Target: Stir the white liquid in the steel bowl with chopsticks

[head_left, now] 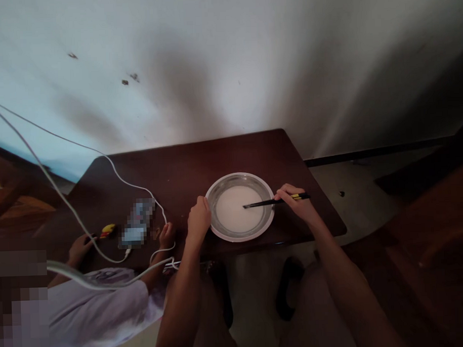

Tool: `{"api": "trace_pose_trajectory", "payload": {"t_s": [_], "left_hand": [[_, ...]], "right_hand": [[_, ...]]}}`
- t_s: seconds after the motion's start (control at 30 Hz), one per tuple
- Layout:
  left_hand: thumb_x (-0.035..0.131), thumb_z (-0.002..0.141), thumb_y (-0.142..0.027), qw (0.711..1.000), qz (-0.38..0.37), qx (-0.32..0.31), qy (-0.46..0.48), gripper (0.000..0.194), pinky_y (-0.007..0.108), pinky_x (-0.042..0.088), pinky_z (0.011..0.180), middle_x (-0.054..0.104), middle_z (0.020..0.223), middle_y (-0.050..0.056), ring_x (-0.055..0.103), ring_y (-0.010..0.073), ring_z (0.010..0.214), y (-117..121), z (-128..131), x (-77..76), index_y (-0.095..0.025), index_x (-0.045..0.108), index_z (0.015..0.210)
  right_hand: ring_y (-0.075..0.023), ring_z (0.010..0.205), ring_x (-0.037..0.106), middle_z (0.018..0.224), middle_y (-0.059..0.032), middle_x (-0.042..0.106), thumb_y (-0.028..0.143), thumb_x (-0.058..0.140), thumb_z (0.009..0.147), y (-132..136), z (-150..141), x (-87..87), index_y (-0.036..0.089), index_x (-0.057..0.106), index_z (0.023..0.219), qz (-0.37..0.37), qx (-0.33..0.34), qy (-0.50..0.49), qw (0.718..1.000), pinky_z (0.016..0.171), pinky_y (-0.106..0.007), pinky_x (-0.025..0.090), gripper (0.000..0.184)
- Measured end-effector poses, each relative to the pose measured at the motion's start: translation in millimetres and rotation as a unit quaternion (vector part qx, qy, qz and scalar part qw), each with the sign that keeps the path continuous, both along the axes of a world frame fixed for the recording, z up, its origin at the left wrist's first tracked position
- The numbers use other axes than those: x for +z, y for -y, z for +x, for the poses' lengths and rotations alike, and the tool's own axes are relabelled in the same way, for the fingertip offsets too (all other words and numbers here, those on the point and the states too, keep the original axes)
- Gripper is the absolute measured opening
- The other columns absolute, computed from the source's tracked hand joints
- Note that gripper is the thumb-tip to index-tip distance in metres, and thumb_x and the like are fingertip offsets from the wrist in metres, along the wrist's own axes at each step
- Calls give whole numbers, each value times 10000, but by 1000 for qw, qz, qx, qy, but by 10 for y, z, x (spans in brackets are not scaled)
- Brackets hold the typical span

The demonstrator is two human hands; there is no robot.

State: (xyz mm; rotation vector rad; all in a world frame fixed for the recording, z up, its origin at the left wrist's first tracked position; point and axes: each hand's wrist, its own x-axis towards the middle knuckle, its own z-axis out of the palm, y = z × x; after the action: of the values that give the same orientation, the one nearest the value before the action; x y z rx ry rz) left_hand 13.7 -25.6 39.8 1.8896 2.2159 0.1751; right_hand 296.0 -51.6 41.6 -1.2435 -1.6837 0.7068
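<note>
A round metal basin (pixel 270 220) stands near the front edge of the dark table, with a smooth whitish liquid (pixel 233 214) in it. My left hand (pixel 198 218) is closed on the left side of its rim; the fingertips are partly hidden. Black chopsticks (pixel 268 202) with yellow marks near the thick end are gripped in my right hand (pixel 294 199), just beyond the right rim. They slant across the rim, nearly level, and their tips reach the liquid near the basin's middle.
Left of me sits another person, one hand (pixel 82 248) and the other (pixel 166 235) on either side of a phone (pixel 138 222). White cables (pixel 69 212) cross the table (pixel 185 165). A small yellow-red object (pixel 108 230) lies there. The wall (pixel 228 67) rises behind.
</note>
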Motion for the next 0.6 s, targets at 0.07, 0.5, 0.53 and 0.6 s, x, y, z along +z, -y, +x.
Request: {"api": "trace_pose_trajectory", "payload": {"t_s": [0.07, 0.5, 0.53, 0.6], "left_hand": [[201, 934, -317, 1000, -1, 2, -1, 328, 299, 398, 635, 657, 838, 150, 642, 271, 795, 4, 0, 3, -172, 490, 989], [187, 932, -328, 1000, -1, 7, 0, 337, 307, 396, 625, 652, 829, 142, 637, 275, 781, -1, -24, -13, -182, 487, 980], [184, 931, -328, 1000, -2, 8, 3, 337, 308, 396, 623, 652, 827, 142, 637, 278, 781, -1, -25, -12, -183, 485, 978], [183, 931, -331, 1000, -1, 6, 7, 337, 310, 396, 621, 652, 828, 141, 637, 281, 784, -1, -31, -11, -186, 484, 973]], "right_hand": [[-170, 715, 591, 686, -13, 649, 281, 477, 854, 4, -11, 2, 218, 632, 650, -13, 27, -6, 1000, 715, -320, 438, 264], [-177, 767, 589, 741, -14, 666, 273, 501, 845, 21, -39, 19, 230, 645, 693, -4, 39, 18, 999, 720, -314, 434, 214], [-181, 785, 588, 756, -15, 670, 270, 509, 840, 22, -40, 21, 234, 649, 707, 1, 42, 27, 999, 726, -317, 432, 196], [-182, 779, 583, 740, -15, 663, 272, 504, 844, 23, -26, 28, 236, 645, 701, 12, 20, 34, 999, 726, -321, 427, 203]]}}
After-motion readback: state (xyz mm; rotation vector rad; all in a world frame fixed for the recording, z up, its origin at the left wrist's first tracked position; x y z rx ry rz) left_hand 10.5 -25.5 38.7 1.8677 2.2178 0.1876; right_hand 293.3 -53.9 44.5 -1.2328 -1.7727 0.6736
